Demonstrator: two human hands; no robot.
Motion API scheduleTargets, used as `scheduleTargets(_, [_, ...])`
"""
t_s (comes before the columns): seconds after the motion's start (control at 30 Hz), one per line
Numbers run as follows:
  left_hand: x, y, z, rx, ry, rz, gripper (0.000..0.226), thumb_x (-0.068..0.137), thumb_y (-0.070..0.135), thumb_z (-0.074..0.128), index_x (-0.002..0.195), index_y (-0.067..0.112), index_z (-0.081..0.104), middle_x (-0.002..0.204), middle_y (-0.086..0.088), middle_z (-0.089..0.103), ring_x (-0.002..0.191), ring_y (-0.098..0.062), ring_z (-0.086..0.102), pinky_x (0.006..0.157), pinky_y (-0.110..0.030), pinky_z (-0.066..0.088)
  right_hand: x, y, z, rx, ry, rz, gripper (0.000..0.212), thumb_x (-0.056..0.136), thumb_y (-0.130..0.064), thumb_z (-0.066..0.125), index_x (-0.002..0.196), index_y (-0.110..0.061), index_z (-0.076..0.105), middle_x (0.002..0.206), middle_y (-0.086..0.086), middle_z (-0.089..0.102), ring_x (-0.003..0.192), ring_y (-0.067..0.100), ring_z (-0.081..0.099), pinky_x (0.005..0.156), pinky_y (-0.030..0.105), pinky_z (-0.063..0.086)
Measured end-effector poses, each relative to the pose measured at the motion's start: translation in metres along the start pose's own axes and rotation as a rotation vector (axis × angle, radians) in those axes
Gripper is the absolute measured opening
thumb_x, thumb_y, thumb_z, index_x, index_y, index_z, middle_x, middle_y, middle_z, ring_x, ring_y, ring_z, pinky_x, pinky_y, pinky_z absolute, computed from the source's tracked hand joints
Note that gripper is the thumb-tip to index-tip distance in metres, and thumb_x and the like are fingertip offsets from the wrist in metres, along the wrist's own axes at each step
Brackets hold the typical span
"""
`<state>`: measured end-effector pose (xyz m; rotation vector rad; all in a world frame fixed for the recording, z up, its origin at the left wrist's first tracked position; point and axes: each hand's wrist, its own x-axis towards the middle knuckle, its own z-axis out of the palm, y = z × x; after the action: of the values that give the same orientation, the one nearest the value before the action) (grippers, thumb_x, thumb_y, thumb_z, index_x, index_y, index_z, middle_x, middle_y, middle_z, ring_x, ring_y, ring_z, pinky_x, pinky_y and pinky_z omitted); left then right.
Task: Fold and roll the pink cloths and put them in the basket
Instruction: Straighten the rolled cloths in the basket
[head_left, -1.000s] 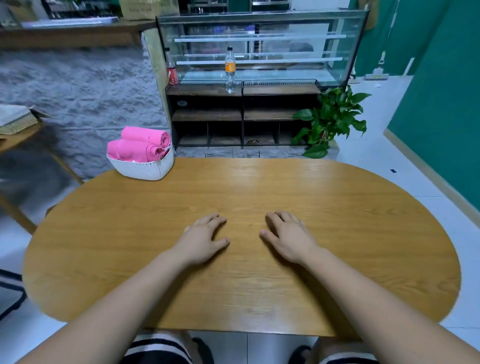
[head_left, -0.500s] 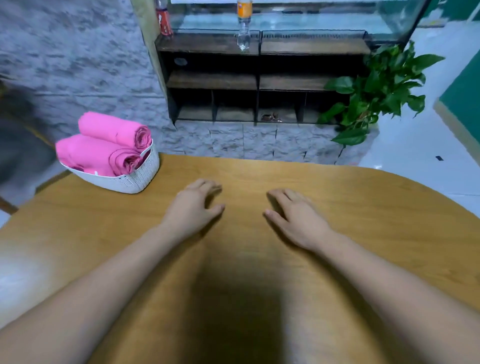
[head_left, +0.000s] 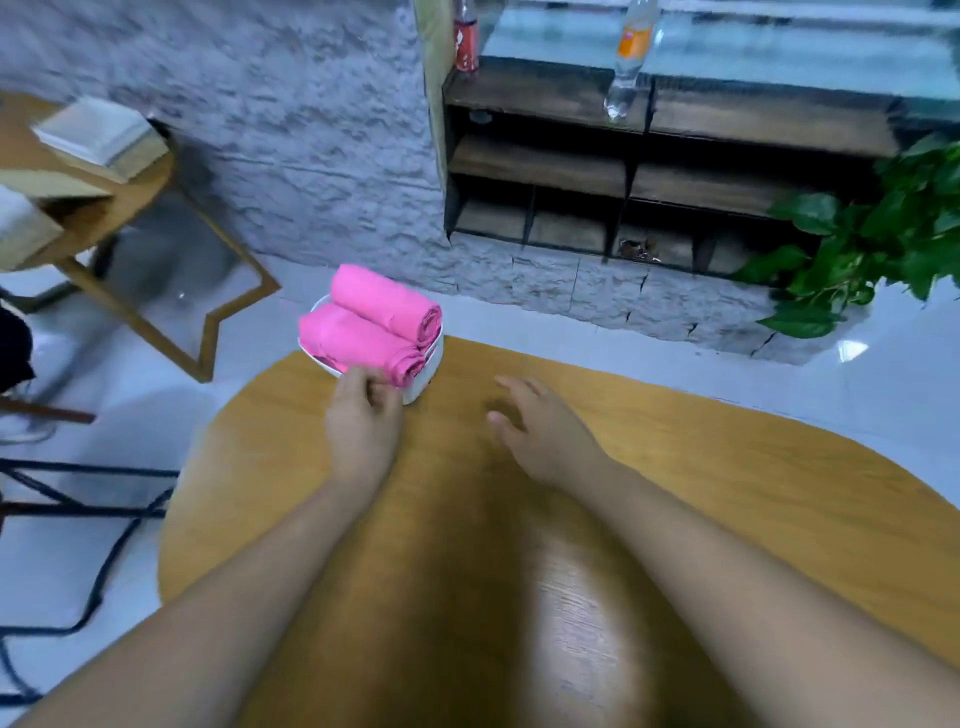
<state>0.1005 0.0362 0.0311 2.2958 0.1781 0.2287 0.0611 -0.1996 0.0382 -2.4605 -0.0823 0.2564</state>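
Note:
Two rolled pink cloths (head_left: 382, 325) lie side by side in a small white basket (head_left: 428, 374) at the far left edge of the oval wooden table (head_left: 727, 493). My left hand (head_left: 363, 426) is right at the basket's near rim, just below the front roll. Its fingers are loosely curled and hide part of the rim, and nothing shows inside them. My right hand (head_left: 545, 431) hovers over the bare wood to the right of the basket, with its fingers spread and relaxed. The image is blurred by motion.
Beyond the table stand a grey stone wall and a dark wooden shelf unit (head_left: 649, 166) with bottles (head_left: 631, 57) on top. A leafy plant (head_left: 872, 239) is at the far right. A small side table (head_left: 88, 208) with books stands at the left, and dark chair legs (head_left: 78, 493) are at the lower left.
The view has swung left and down. My left hand has moved from the table's middle up to the basket's near rim. My right hand has lifted off the wood and followed leftward.

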Motion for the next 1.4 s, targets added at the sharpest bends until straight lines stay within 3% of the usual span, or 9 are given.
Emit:
scheduleTargets(0.13, [0.052, -0.008, -0.027, -0.289, 0.05, -0.422, 0.033, 0.089, 0.037, 0.061, 0.114, 0.017, 0.055, 0.101, 0.0, 0.064, 0.098, -0.028, 0.065, 0.091, -0.046, 0.052, 0.039, -0.047, -0.019, 0.129, 0.005, 0.066, 0.054, 0.108, -0.039, 0.053, 0.158, -0.021, 0.041, 0.157, 0.005, 0.049, 0.144, 0.025, 0.046, 0.116, 0.037, 0.038])
scheduleTargets(0.3, [0.096, -0.019, -0.017, -0.528, -0.107, -0.557, 0.085, 0.083, 0.048, 0.068, 0.157, 0.023, 0.035, 0.142, -0.005, 0.056, 0.123, -0.028, 0.062, 0.107, -0.048, 0.053, 0.107, -0.087, -0.031, 0.22, 0.015, 0.107, 0.061, 0.106, -0.035, 0.055, 0.162, -0.022, 0.035, 0.163, 0.003, 0.042, 0.147, 0.021, 0.043, 0.116, 0.035, 0.034])
scheduleTargets(0.5, [0.12, -0.029, 0.0, -0.414, -0.042, -0.697, 0.126, 0.056, 0.07, 0.079, 0.162, 0.029, 0.025, 0.158, -0.004, 0.042, 0.138, -0.032, 0.05, 0.111, -0.053, 0.049, 0.165, -0.094, -0.019, 0.215, -0.149, 0.171, 0.074, 0.102, -0.035, 0.058, 0.167, -0.028, 0.023, 0.168, 0.001, 0.035, 0.147, 0.024, 0.043, 0.115, 0.035, 0.035])
scheduleTargets(0.67, [0.13, -0.03, -0.001, -0.445, -0.088, -0.686, 0.121, 0.058, 0.057, 0.075, 0.163, 0.031, 0.021, 0.156, -0.004, 0.045, 0.125, -0.031, 0.06, 0.105, -0.052, 0.054, 0.171, -0.09, 0.001, 0.23, -0.152, 0.22, 0.066, 0.1, -0.038, 0.058, 0.16, -0.024, 0.037, 0.157, 0.004, 0.046, 0.141, 0.026, 0.048, 0.107, 0.035, 0.039])
scheduleTargets(1.0, [0.102, -0.007, 0.022, -0.516, -0.508, -0.568, 0.074, 0.075, 0.026, 0.055, 0.145, 0.05, 0.049, 0.119, 0.002, 0.073, 0.09, -0.023, 0.069, 0.088, -0.053, 0.06, 0.054, -0.051, 0.047, 0.328, 0.381, 0.348, 0.025, 0.104, -0.044, 0.054, 0.098, -0.02, 0.054, 0.096, -0.003, 0.058, 0.095, 0.023, 0.055, 0.089, 0.047, 0.046])
scheduleTargets(1.1, [0.079, 0.002, 0.028, -0.55, -0.576, -0.507, 0.07, 0.083, 0.034, 0.057, 0.15, 0.05, 0.045, 0.139, 0.012, 0.064, 0.116, -0.022, 0.067, 0.101, -0.049, 0.057, 0.056, -0.03, 0.03, 0.535, 0.443, 0.532, 0.037, 0.106, -0.047, 0.055, 0.124, -0.015, 0.058, 0.123, 0.0, 0.059, 0.12, 0.02, 0.053, 0.108, 0.039, 0.04])
scheduleTargets(1.2, [0.072, 0.005, 0.033, -0.577, -0.57, -0.466, 0.057, 0.092, 0.067, 0.057, 0.145, 0.068, 0.038, 0.154, 0.02, 0.049, 0.136, -0.011, 0.055, 0.114, -0.046, 0.048, 0.072, -0.021, 0.013, 0.774, 0.326, 0.568, 0.074, 0.105, -0.063, 0.045, 0.165, -0.023, 0.029, 0.167, -0.008, 0.035, 0.153, 0.008, 0.031, 0.129, 0.035, 0.02])
scheduleTargets(1.3, [0.078, -0.009, 0.051, -0.55, -0.503, -0.456, 0.043, 0.087, 0.092, 0.043, 0.129, 0.083, 0.038, 0.158, 0.023, 0.045, 0.144, -0.007, 0.047, 0.122, -0.048, 0.038, 0.086, -0.02, 0.013, 0.765, 0.216, 0.51, 0.073, 0.106, -0.068, 0.037, 0.168, -0.037, 0.015, 0.171, -0.017, 0.023, 0.157, 0.004, 0.022, 0.131, 0.034, 0.014])
scheduleTargets(1.4, [0.081, -0.018, 0.061, -0.569, -0.479, -0.482, 0.069, 0.084, 0.098, 0.033, 0.143, 0.066, 0.046, 0.153, 0.023, 0.052, 0.144, -0.01, 0.05, 0.121, -0.051, 0.037, 0.087, -0.026, 0.022, 0.607, 0.168, 0.482, 0.073, 0.108, -0.065, 0.03, 0.169, -0.036, 0.001, 0.174, -0.009, 0.02, 0.158, 0.013, 0.023, 0.13, 0.039, 0.019])
